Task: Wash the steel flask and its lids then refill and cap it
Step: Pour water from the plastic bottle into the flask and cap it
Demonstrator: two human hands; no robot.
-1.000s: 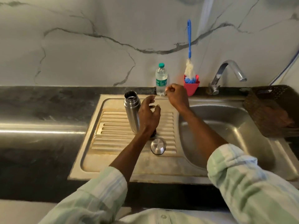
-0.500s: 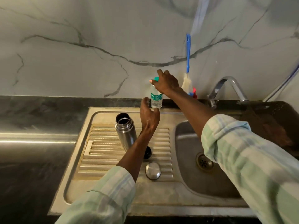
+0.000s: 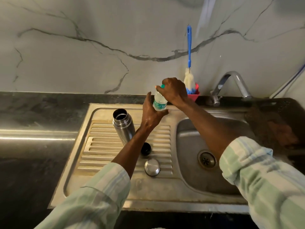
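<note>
The steel flask (image 3: 123, 128) stands uncapped on the ribbed drainboard (image 3: 105, 146). Its black inner lid (image 3: 146, 149) and its steel outer cap (image 3: 152, 167) lie on the drainboard, nearer to me. My right hand (image 3: 173, 90) grips the green-capped top of a small plastic water bottle (image 3: 159, 101), which is tilted and raised above the sink's back rim. My left hand (image 3: 151, 113) is at the bottle's lower part, thumb up and fingers stretched under its base, just right of the flask.
A blue-handled bottle brush (image 3: 189, 63) stands in a red holder (image 3: 194, 95) by the wall. The tap (image 3: 231, 85) arches over the sink basin (image 3: 194, 146). A brown basket (image 3: 277, 123) sits at the right, and dark countertop (image 3: 33, 113) lies to the left.
My right hand has lifted and tilted the water bottle off the rim. My left hand has moved up to meet the bottle's base. The flask and lids have not moved.
</note>
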